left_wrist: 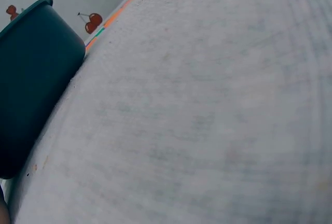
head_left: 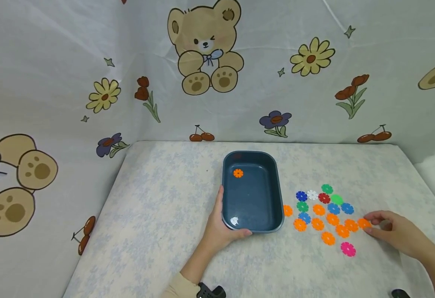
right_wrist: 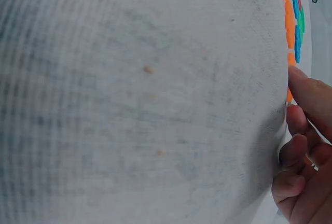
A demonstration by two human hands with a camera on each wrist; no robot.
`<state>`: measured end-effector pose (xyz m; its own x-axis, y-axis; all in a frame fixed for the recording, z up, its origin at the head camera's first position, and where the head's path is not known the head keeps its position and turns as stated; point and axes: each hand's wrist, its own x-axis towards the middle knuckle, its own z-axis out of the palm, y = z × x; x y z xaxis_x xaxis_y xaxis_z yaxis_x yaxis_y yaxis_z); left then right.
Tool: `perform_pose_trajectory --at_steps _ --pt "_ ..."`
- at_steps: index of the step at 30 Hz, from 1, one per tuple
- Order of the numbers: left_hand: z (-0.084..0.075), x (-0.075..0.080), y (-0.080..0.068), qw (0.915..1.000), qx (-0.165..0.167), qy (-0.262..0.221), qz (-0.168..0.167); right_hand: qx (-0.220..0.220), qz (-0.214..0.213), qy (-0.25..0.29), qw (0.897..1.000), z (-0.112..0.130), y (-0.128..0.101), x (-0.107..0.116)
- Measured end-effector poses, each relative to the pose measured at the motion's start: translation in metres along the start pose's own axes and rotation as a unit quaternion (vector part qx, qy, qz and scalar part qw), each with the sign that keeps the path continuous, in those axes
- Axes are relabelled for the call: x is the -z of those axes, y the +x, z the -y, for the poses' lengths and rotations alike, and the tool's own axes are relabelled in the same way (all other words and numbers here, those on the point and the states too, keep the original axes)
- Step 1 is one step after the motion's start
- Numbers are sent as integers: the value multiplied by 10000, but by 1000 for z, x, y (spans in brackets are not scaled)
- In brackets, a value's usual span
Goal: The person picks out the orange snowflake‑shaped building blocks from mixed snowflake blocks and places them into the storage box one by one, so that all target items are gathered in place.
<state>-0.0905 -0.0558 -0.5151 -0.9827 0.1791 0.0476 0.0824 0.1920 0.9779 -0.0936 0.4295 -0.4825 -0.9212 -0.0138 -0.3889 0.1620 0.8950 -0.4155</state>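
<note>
A deep blue rectangular plastic tub (head_left: 252,194) stands on the table with one orange snowflake building disc (head_left: 238,173) inside, near its far left corner. My left hand (head_left: 219,227) holds the tub's near left corner, fingers along the left wall and thumb at the front rim. At the right, my right hand (head_left: 401,231) pinches an orange snowflake disc (head_left: 364,224) between thumb and forefinger, at the right end of the spread of discs. In the right wrist view the thumb and curled fingers (right_wrist: 293,182) are close over the tabletop.
Several loose discs lie right of the tub: orange ones (head_left: 331,219), blue (head_left: 333,208), green (head_left: 327,188), red (head_left: 324,198), white (head_left: 312,195) and pink (head_left: 348,249). A bear-patterned cloth (head_left: 210,111) hangs behind and beside the pale table (head_left: 158,207).
</note>
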Motion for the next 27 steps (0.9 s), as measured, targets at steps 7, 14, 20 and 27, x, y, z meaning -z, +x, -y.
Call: perform_pose_trajectory --at_steps 7,14,20,27 --pt "1 0 1 10000 -5 18 15 -168 112 228 9995 -1 0 3" --pt "3 0 1 10000 44 4 11 103 1 363 9993 12 3 11" --pt "2 0 0 10000 20 -19 6 481 -498 728 9949 53 11 8" --pt "1 0 0 10000 68 -15 -3 742 -592 1484 9844 121 29 4"
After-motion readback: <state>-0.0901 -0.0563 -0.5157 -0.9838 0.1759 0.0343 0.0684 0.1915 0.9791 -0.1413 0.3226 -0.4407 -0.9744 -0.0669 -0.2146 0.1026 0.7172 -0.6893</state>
